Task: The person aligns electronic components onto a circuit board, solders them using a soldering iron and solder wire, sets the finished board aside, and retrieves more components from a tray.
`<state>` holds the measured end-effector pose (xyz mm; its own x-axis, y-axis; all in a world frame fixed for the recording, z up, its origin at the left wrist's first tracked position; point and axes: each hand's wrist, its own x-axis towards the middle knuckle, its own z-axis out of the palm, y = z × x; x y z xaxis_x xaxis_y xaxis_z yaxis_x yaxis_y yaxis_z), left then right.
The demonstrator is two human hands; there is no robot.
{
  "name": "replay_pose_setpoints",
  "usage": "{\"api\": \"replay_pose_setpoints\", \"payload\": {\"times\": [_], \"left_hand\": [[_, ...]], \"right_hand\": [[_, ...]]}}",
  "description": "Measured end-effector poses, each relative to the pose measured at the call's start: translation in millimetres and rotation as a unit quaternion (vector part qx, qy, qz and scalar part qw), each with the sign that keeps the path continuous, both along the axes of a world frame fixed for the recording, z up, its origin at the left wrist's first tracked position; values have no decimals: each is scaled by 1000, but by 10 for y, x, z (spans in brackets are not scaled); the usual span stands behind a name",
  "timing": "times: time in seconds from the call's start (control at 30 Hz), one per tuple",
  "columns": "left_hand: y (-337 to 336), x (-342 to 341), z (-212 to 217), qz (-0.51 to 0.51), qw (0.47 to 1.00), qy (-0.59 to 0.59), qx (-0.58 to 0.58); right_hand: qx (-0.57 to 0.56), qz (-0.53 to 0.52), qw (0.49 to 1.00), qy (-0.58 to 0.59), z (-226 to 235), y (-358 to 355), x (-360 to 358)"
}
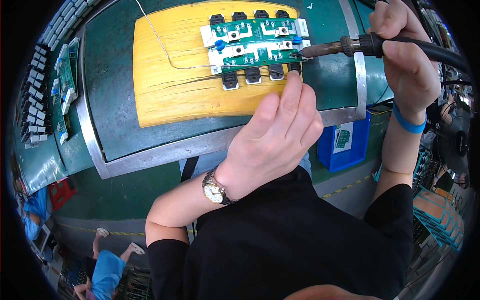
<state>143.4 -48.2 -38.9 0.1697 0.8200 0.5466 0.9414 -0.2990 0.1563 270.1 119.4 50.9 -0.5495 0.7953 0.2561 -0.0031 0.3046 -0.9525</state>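
Circuit board (260, 50): on the yellow slab (175, 102), toward its upper right.
Right hand (411, 67): right of the slab, pinching the soldering iron (325, 49) by its handle.
Iron tip: at the board's right end; probably best steadied there, contact brief.
Left hand (277, 122): bunched over the slab's lower right; cannot tell whether it pinches the solder wire (192, 67).
Obstacles: wire crossing slab and board could snag; left fingertips near heat.
Surroundings: other boards (63, 75) left of slab, blue bin (345, 162) below right.
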Motion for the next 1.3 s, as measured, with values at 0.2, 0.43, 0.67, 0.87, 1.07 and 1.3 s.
{"api": "replay_pose_setpoints", "payload": {"times": [0.2,0.43,0.67,0.87,1.07,1.3], "left_hand": [[-6,5,15,6,1000,12,-2],[2,10,24,9,1000,20,-6],[20,14,-18,11,1000,6,11],[20,4,-46,7,1000,-9,20],[12,2,-42,-3,999,-40,14],[5,-15,-48,-6,998,-57,17]], "right_hand": [[-7,34,999,-29,4,64,50],[-22,-5,997,-70,14,89,93],[-40,79,995,-52,-1,254,-12],[25,155,982,-106,315,247,247],[117,163,965,-169,309,308,660],[74,154,977,-125,292,169,343]]}}
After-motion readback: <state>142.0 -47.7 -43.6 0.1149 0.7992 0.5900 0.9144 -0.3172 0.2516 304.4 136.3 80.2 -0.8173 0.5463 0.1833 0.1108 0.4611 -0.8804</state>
